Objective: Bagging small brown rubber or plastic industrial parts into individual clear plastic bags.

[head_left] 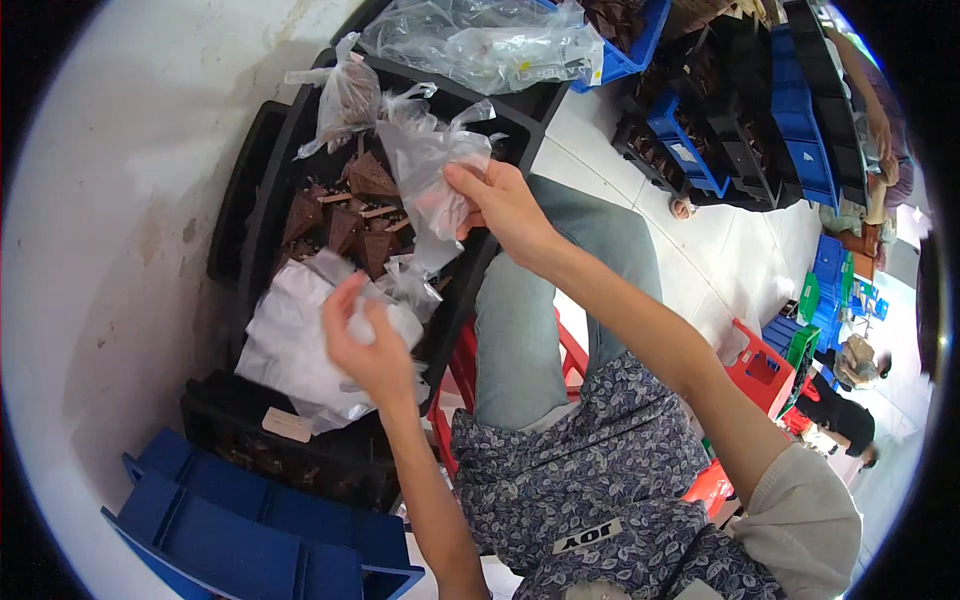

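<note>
My right hand point(508, 212) pinches a thin clear plastic bag point(415, 165) between thumb and fingers, raised over a black crate point(264, 215). Inside the crate lie brown wedge-shaped pieces point(372, 178) with flat wooden sticks, perhaps chocolate. My left hand point(368, 348) hovers at a pile of flat clear bags point(285, 335) on the crate's near end, its fingers apart and slightly blurred. Whether it touches the pile I cannot tell. A knotted bag point(350, 98) with brown contents rests at the crate's far left, and more crumpled bags lie beside it.
Large clear plastic sheeting point(475, 45) covers the far end. Blue crates point(240, 525) stand near left, by a white wall point(110, 250). Stacked black and blue crates point(740, 110) hold more brown pieces at right, where another person's hand point(880, 135) shows. A red stool point(572, 350) is beneath me.
</note>
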`<action>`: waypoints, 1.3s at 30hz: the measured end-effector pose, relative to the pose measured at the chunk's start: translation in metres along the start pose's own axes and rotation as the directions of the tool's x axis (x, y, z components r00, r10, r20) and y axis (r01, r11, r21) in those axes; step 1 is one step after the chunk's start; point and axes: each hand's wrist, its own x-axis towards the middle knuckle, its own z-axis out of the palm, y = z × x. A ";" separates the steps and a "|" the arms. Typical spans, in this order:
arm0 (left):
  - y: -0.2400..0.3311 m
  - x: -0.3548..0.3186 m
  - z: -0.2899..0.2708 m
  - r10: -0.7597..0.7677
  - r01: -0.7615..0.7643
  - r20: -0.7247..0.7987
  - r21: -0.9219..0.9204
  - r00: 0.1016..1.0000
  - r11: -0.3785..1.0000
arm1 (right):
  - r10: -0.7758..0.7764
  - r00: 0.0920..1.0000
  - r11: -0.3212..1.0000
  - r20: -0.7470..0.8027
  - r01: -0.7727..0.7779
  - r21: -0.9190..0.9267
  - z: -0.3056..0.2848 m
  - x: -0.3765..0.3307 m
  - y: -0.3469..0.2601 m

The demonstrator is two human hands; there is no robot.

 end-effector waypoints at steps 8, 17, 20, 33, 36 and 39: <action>-0.061 -0.025 0.034 0.035 -0.191 0.409 0.348 0.912 0.918 | -0.181 0.973 0.983 -0.142 0.174 -0.060 -0.024 0.010 -0.030; 0.023 0.001 0.031 -0.177 0.518 0.533 -0.602 0.827 0.608 | 0.037 0.998 0.960 0.041 -0.047 0.275 -0.006 -0.014 -0.049; 0.042 0.013 0.035 -0.203 0.691 0.715 -0.699 0.669 -0.183 | -0.033 0.998 0.985 0.051 0.024 0.168 -0.015 -0.011 -0.041; 0.006 0.003 0.017 -0.589 0.629 0.245 -0.447 0.770 0.636 | -0.692 0.697 0.367 0.190 0.566 -0.738 0.022 -0.020 0.003; 0.001 0.002 0.015 -0.570 0.592 0.252 -0.587 0.782 0.552 | -0.223 0.904 0.781 0.365 0.390 -0.488 0.045 -0.024 0.021; -0.004 0.005 0.006 -0.608 0.643 0.339 -0.658 0.718 0.392 | -0.111 0.907 0.833 0.406 0.308 -0.461 0.044 -0.017 0.016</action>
